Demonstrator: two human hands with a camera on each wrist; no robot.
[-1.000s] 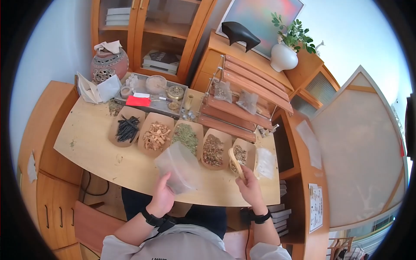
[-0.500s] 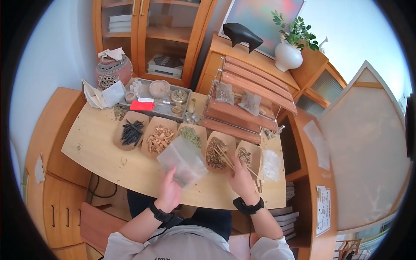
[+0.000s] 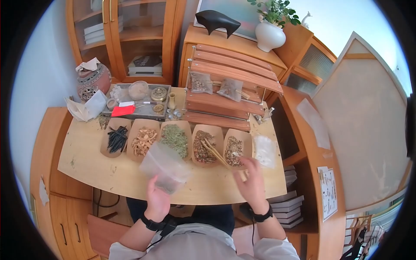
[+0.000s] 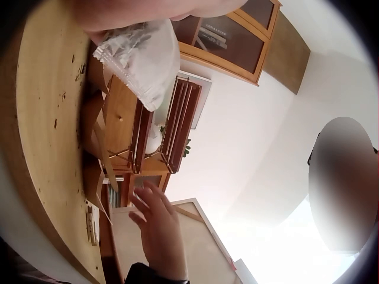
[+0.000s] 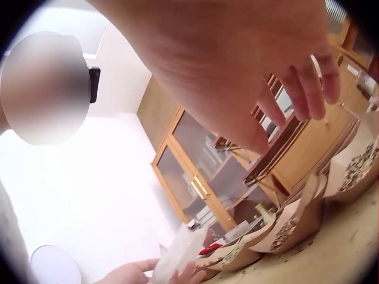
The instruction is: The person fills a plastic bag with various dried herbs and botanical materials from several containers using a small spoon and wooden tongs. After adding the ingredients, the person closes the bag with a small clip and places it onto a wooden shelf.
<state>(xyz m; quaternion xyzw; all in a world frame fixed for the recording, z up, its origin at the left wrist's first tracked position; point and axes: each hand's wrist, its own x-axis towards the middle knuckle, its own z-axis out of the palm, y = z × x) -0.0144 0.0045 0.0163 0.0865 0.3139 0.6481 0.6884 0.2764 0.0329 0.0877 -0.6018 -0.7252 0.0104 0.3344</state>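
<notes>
My left hand pinches a translucent plastic bag near its lower end, above the table's front half. Some dark bits show in the bag's bottom. Wooden tongs lie across the paper tray of reddish-brown dried herbs, with their handle end over the near rim. To the right of the handle is my right hand, close to the tray of pale brown pieces. Its fingers are loosely spread and hold nothing in the right wrist view.
Further left stand trays of green herb, tan chips and black strips. Behind them are a grey tray of small pots and a wooden tiered rack bearing two filled bags. A clear plastic packet lies at right.
My right hand has carried the tongs left from the pale brown pieces to the reddish-brown herbs, let go, and drawn back rightward. The left hand keeps its hold on the bag.
</notes>
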